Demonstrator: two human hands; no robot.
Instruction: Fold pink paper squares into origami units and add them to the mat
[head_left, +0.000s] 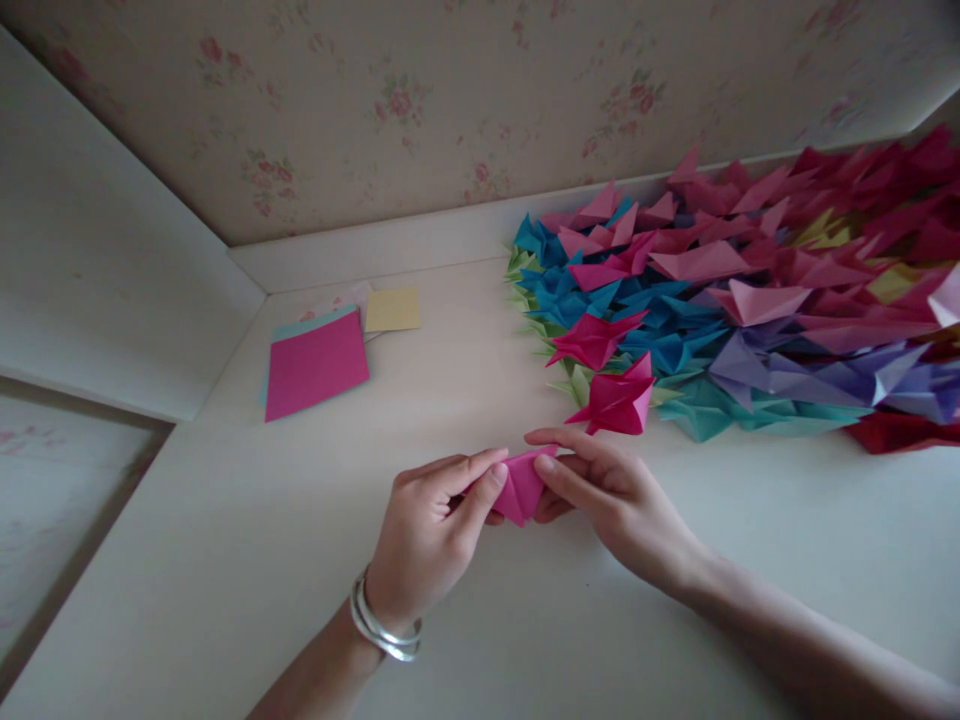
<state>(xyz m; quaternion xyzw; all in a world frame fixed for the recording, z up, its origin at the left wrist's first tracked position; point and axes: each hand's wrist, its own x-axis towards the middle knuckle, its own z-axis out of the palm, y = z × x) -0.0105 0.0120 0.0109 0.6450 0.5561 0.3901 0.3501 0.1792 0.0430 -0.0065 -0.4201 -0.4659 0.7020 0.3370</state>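
Pinching the left side of a small pink folded paper (523, 492), the left hand (435, 520) holds it with thumb and finger in the head view. The right hand (604, 490) grips its right side, one finger stretched along the far side. The pink folded paper is between both hands, over the smooth white tabletop (300, 560), which spreads wide to their left. On the far right, a big pile of origami figures (675, 330) has sharp points and crisp folds; its near edge comes close to the right hand. Far left lie a flat pink paper square (319, 365) and a yellow square (394, 310). Round, shiny silver bangles (379, 637) circle the left wrist.
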